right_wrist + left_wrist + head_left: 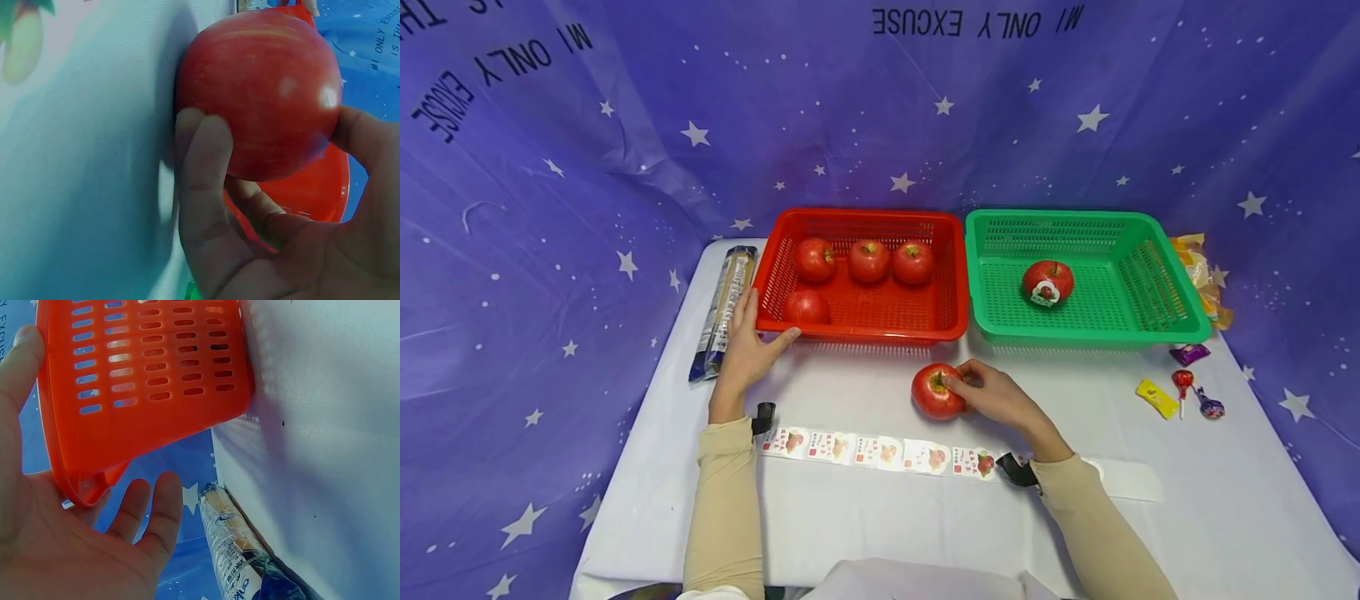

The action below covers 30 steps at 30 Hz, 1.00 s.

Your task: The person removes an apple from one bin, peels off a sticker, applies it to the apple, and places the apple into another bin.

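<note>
My right hand (1000, 396) holds a red apple (938, 392) over the white table, just in front of the baskets. In the right wrist view its fingers (203, 181) curl around the apple's side. My left hand (748, 350) is at the front left corner of the red basket (865, 335), thumb by the front rim and the other fingers along the left side. Seen from the left wrist, those fingers (164, 515) are fairly straight. Several apples lie inside the red basket, including one apple (807, 307) near that corner.
A green basket (1090, 337) holds one apple (1048, 283) with a sticker. A strip of fruit stickers (880, 452) lies across the table under the right wrist. Noodle-like packs (724, 312) lie at the left; wrapped candies (1157, 398) and a lollipop (1182, 381) lie at the right.
</note>
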Available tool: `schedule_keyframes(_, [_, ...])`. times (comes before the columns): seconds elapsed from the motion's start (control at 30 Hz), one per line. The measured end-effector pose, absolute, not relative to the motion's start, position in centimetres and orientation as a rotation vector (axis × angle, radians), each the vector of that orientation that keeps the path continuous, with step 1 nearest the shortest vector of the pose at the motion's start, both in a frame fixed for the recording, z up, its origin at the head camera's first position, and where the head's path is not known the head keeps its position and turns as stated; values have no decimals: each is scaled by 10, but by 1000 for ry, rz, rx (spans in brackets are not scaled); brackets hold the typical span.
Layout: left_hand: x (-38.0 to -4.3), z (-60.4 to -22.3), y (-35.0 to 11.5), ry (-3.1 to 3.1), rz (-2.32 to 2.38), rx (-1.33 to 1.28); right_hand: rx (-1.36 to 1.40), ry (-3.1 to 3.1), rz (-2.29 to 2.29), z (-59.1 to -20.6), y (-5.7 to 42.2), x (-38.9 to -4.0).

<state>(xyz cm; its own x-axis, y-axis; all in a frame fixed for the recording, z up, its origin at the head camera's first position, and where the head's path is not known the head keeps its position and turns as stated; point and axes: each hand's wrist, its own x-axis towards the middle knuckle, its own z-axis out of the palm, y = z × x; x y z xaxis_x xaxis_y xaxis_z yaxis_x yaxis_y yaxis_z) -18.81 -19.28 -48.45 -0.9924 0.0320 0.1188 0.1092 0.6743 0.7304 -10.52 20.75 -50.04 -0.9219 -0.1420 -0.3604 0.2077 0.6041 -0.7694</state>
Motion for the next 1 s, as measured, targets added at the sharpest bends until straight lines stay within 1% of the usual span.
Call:
schedule_keyframes(0.63, [-189, -489, -194, -2746, -1247, -109, -6, 2499, -1225, -500, 211, -98])
schedule_keyframes(0.83, [-190, -489, -194, -2748, -1233, -95, -32, 2610, -1283, -489, 240, -82])
schedule_keyframes(1.0, [-190, -490, -193, -2732, -1225, -115, -16, 2723, -1307, -482, 279, -55])
